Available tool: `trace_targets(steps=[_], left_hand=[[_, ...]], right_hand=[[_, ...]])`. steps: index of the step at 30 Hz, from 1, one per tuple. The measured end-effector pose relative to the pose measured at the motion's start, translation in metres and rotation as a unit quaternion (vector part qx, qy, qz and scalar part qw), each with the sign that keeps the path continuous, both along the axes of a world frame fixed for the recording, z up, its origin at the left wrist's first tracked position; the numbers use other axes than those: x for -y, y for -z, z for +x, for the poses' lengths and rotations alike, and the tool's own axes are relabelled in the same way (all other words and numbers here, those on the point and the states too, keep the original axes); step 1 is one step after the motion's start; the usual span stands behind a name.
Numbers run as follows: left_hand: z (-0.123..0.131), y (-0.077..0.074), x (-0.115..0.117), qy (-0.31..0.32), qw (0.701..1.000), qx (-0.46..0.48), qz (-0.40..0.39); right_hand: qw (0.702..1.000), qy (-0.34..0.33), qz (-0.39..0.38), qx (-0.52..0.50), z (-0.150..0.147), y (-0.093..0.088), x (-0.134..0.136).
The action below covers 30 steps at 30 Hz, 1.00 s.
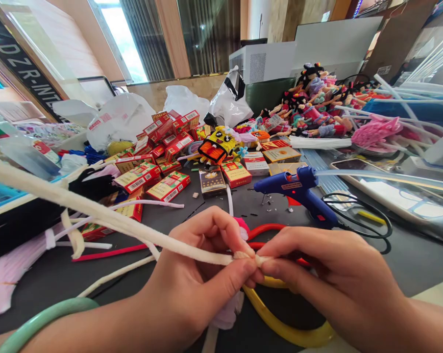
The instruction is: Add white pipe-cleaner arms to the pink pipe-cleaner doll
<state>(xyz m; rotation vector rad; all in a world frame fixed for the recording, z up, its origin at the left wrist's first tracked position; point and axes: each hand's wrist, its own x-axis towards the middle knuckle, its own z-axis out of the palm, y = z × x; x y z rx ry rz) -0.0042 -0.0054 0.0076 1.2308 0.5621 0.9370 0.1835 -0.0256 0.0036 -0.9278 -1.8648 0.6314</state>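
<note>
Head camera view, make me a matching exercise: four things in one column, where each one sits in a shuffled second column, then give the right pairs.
Things:
1. Blue hot glue gun
2. Pale green bangle
3. Cream pipe cleaner
4. Yellow-and-orange pipe-cleaner figure

Places:
A. Among red boxes
B. Pinched by left hand and right hand
C. Around the left wrist
D. Beyond the right hand

Pairs: 1-D, 2-C, 3-B, 4-A

Black sign [23,66], upper left: white letters "DZR-INT", rest cut off.
</note>
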Motion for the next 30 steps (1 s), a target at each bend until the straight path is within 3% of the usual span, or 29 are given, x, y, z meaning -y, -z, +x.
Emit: trace_targets(steps=[10, 19, 23, 26, 28, 30], left_hand=[[-0.001, 0.0, 0.0, 0.009, 1.0, -0.007, 0.009], [0.001, -0.001, -0.001, 0.009, 1.0, -0.014, 0.013], [0.002, -0.003, -0.002, -0.003, 1.0, -0.016, 0.009], [0.003, -0.005, -0.001, -0.018, 0.999, -0.027, 0.0], [0.004, -0.006, -0.001, -0.022, 0.999, -0.035, -0.004], [0.005, -0.006, -0.002, -0.022, 0.999, -0.035, -0.008]], right_hand=[[0.959, -0.051, -0.256, -0.112, -0.002, -0.005, -0.001], [0.949, -0.076, -0.282, -0.117, -0.001, -0.007, -0.003], [0.977, -0.05, -0.193, -0.075, 0.0, -0.006, -0.002], [1.0, -0.007, 0.012, 0.021, 0.002, -0.003, -0.001], [0.983, 0.024, 0.154, 0.102, 0.001, 0.0, -0.002], [0.956, 0.049, 0.243, 0.16, 0.001, 0.004, -0.002]])
